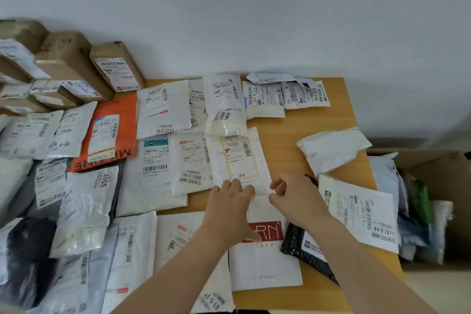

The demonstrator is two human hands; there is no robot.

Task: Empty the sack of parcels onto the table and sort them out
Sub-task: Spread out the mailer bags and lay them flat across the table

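Parcels (pixel 163 109) lie label-up in overlapping rows across a pale wooden table (pixel 293 120), covering its left and middle, with bare board showing at the right. Most are flat, soft plastic mailers, white or grey and creased, each with a printed barcode sticker. One orange mailer (pixel 112 132) with large black lettering sits among them left of centre. Brown cardboard boxes (pixel 63 58), taped and dented, are stacked at the far left against the white wall. At the near edge lies a stiff white paper bag (pixel 265 262) with a red square logo. Just right of it is a black bubble mailer (pixel 295 242), its surface dimpled and shiny. A puffy white padded pouch (pixel 331 148) rests at the right edge, and beyond that edge an open carton (pixel 433 163) holds more crumpled bags. In the middle a long white mailer (pixel 239 160), narrow and wrinkled, with a yellow-bordered label, lies lengthwise. The left hand (pixel 232 201) lies palm-down on its near end, fingers straight and close together, thumb spread toward the paper bag. The right hand (pixel 293 196) meets its near right corner with fingers curled, thumb and forefinger pinching the edge.
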